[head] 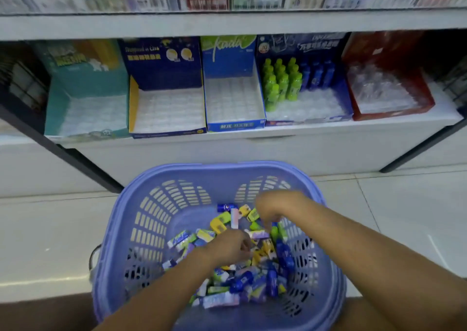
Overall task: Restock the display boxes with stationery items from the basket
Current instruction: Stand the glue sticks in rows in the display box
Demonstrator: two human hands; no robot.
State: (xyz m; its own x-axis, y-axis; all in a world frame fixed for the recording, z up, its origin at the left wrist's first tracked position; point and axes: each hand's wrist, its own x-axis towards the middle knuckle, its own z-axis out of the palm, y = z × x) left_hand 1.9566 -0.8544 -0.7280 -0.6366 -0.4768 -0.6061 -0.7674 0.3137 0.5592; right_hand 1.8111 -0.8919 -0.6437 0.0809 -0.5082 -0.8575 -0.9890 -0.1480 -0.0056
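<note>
Shelf [328, 138], L to R: five display boxes in a row, touching side by side.

The teal box [54, 103] at far L has a clear cell tray on its floor and no stock. Next is the navy box [164, 63] w/ a yellow side wall, and its white cell tray is bare too. The blue box [227, 58] w/ a green header is the same, w/ bare white cells. The dark-blue box [303, 45] is part filled. Green bottles [280, 83] stand upright in rows on its L side, blue bottles [318, 74] stand at back R, and the front cells are unfilled. The red box [379, 50] at far R holds clear shiny stuff that is too blurred to name.

Below, a lavender slotted basket [177, 171] sits on the tiled floor [391, 204] in front of the shelf. It holds a loose heap of stationery items [242, 282]: small packs and bottles in blue, green, yellow and white, mostly toward the centre and R.

Both arms reach down into the basket. The left hand [227, 248] is on the middle of the heap, w/ fingers bent down among the packs. They're smeared, so I can't tell if they grip anything. The right hand [275, 204] is further back and R, over the far edge of the heap, w/ wrist arched and fingers pointing down. The fingertips are lost in blur, possibly nipping a green piece, but the grip can't be read.
</note>
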